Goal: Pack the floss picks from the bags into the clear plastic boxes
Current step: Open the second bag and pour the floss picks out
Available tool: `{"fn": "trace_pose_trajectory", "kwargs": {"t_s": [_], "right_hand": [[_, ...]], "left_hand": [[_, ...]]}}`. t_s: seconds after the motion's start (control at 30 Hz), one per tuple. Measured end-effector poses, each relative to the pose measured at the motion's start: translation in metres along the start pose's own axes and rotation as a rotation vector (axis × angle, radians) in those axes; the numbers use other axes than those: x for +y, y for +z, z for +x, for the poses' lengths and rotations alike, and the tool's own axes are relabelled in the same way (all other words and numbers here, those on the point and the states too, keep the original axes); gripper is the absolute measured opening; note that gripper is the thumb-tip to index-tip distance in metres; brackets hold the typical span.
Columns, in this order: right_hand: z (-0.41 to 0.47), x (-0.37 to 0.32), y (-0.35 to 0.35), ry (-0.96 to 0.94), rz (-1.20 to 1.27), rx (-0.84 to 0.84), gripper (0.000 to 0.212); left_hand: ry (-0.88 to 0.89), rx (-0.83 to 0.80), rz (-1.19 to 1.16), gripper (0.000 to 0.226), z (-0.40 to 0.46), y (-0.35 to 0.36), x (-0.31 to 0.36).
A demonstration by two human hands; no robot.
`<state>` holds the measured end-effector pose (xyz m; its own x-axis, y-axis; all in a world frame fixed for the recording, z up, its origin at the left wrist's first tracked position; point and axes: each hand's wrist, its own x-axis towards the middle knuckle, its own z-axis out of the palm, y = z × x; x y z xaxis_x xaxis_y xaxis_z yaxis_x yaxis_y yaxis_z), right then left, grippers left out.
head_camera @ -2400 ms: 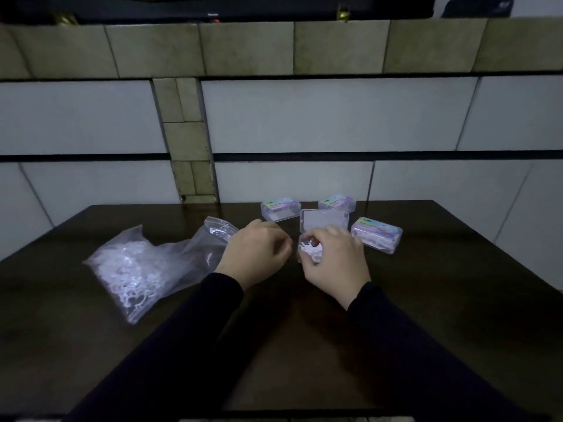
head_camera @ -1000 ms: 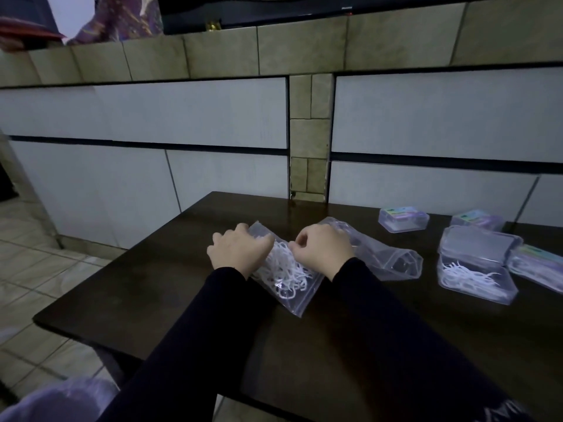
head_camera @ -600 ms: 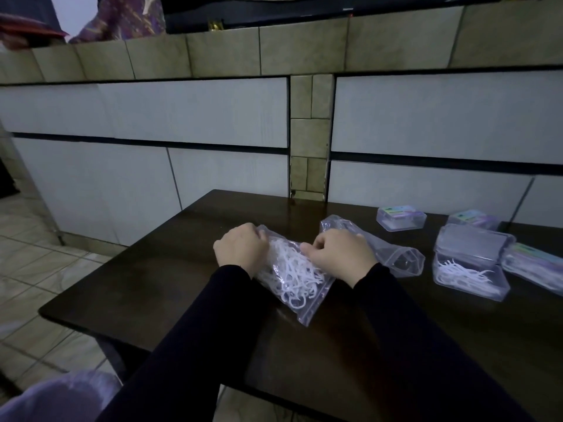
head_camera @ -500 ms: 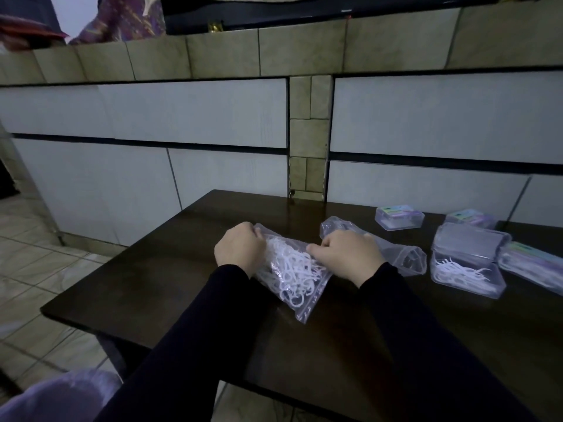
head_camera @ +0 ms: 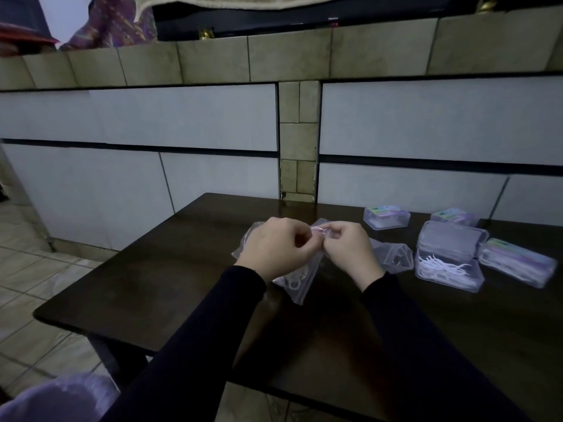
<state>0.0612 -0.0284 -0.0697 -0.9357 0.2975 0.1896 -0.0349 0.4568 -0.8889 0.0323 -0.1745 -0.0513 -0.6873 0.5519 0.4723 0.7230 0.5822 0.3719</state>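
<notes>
A clear zip bag of white floss picks (head_camera: 297, 281) is lifted off the dark table, its lower part hanging below my hands. My left hand (head_camera: 275, 249) and my right hand (head_camera: 350, 249) both pinch the bag's top edge, close together. A second, nearly empty clear bag (head_camera: 393, 257) lies just right of my right hand. Further right stands an open clear plastic box (head_camera: 447, 269) holding some white floss picks, its lid raised behind it.
Three shut clear boxes with coloured labels sit near the open one: one at the back (head_camera: 386, 216), one behind the lid (head_camera: 454, 216), one at the far right (head_camera: 516, 266). The table (head_camera: 152, 281) ends at left over a tiled floor. A tiled wall rises behind.
My hands left the open box, took the full bag at left, and have now come together at its top edge, lifting it off the table. The camera turned left.
</notes>
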Motion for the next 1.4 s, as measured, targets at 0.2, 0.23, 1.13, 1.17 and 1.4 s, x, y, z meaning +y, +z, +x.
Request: {"fn": "trace_pose_trajectory", "kwargs": {"t_s": [0.2, 0.23, 1.13, 1.17, 1.4], "right_hand": [[-0.003, -0.001, -0.009, 0.106, 0.365, 0.041, 0.008], [-0.003, -0.001, -0.01, 0.079, 0.352, 0.054, 0.009], [0.025, 0.027, -0.009, 0.03, 0.294, -0.157, 0.02], [0.025, 0.026, -0.009, 0.052, 0.32, -0.173, 0.022], [0.017, 0.019, -0.014, 0.147, 0.578, -0.236, 0.019]], "left_hand": [[0.059, -0.149, 0.148, 0.029, -0.001, -0.003, 0.007], [0.065, -0.156, 0.171, 0.027, 0.0, -0.001, 0.009], [-0.401, -0.07, -0.435, 0.011, 0.024, 0.029, 0.004], [-0.411, -0.043, -0.487, 0.011, 0.023, 0.027, 0.005], [-0.481, -0.188, -0.64, 0.016, 0.019, 0.017, 0.006]]}}
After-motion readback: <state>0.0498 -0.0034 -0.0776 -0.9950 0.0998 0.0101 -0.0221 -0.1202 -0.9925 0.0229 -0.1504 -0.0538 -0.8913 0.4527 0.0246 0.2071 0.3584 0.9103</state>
